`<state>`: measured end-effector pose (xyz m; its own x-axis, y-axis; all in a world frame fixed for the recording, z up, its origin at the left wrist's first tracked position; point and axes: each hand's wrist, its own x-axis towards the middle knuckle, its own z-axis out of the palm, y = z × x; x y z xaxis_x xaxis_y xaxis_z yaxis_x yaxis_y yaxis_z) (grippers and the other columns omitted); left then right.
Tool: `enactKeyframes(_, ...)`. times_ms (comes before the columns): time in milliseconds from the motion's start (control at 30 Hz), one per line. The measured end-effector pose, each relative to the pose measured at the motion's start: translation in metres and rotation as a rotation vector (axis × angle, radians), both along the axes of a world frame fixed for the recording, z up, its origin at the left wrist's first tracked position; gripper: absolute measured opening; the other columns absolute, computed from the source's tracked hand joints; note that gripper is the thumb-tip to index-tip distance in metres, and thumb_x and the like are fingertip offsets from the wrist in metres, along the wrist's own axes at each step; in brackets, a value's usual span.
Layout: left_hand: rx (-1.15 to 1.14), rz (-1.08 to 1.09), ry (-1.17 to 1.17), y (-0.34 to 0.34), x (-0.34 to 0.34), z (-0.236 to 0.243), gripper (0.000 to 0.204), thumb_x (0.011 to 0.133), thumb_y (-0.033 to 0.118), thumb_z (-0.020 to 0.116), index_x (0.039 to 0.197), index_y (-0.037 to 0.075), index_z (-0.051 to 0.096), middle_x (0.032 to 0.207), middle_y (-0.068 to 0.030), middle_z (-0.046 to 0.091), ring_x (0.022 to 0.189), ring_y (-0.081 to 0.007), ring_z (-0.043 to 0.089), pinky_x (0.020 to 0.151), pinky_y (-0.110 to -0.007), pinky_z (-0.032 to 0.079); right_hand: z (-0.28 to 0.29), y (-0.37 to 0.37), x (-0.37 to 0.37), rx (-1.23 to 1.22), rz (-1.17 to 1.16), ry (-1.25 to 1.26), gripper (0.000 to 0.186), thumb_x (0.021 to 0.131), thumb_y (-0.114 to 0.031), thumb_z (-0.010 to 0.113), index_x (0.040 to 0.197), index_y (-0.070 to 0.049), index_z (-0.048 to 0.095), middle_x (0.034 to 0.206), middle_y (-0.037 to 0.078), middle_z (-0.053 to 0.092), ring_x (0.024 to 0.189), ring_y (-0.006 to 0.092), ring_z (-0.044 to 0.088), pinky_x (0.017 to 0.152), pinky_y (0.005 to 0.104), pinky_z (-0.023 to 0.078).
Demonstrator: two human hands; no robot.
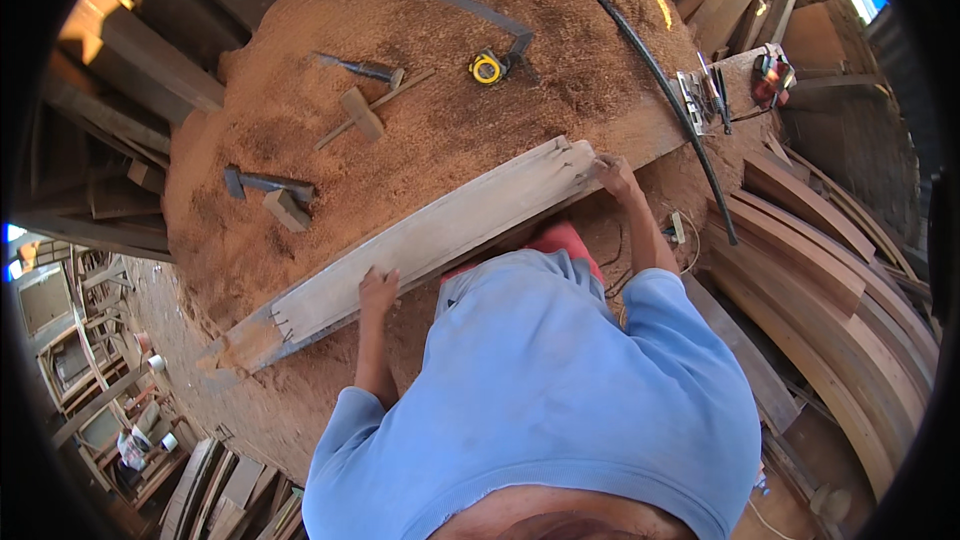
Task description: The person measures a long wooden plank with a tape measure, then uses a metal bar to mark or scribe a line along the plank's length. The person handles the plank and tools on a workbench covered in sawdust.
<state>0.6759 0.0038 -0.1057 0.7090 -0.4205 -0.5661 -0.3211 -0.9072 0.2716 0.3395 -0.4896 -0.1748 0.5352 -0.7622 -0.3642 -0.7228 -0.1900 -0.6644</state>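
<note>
A sawdust-covered workbench (420, 130) carried a long grey wooden plank (430, 240) that ran slantwise between the two grips, its tenoned ends reaching just past each hand. The left hand (378, 292) clasped the plank's near edge toward its lower end, while the right hand (612, 176) gripped the upper end. Well beyond both grips lay a wooden mallet (362, 112), a chisel (360, 68) and a yellow tape measure (487, 67).

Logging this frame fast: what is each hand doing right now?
Left hand: curled over the near edge of the long wooden plank, gripping it.
Right hand: gripping the plank's far end.
</note>
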Motion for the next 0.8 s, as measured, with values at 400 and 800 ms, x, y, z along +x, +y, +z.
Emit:
enactKeyframes(400, 0.175, -0.507, 0.217, -0.233, -0.117, 0.031, 0.102, 0.085, 0.052, 0.069, 0.157, 0.003, 0.017, 0.157, -0.0399, -0.008, 0.144, -0.0596, -0.013, 0.118, -0.065, 0.009, 0.029, -0.155, -0.04, -0.464, -0.086, 0.225, 0.039, 0.088, -0.025, 0.067, 0.115, 0.003, 0.065, 0.111, 0.025, 0.068, 0.108, 0.0416, 0.063, 0.093, 0.042, 0.051)
enactKeyframes(800, 0.269, -0.24, 0.241, -0.263, -0.127, 0.014, 0.095, 0.09, 0.06, 0.059, 0.15, -0.007, 0.031, 0.155, -0.0426, -0.008, 0.144, -0.0596, -0.01, 0.12, -0.059, 0.009, -0.027, -0.321, -0.002, -0.434, 0.194, 0.264, 0.041, 0.087, -0.036, 0.063, 0.101, 0.002, 0.063, 0.098, 0.029, 0.066, 0.096, 0.0484, 0.063, 0.082, 0.0541, 0.05)
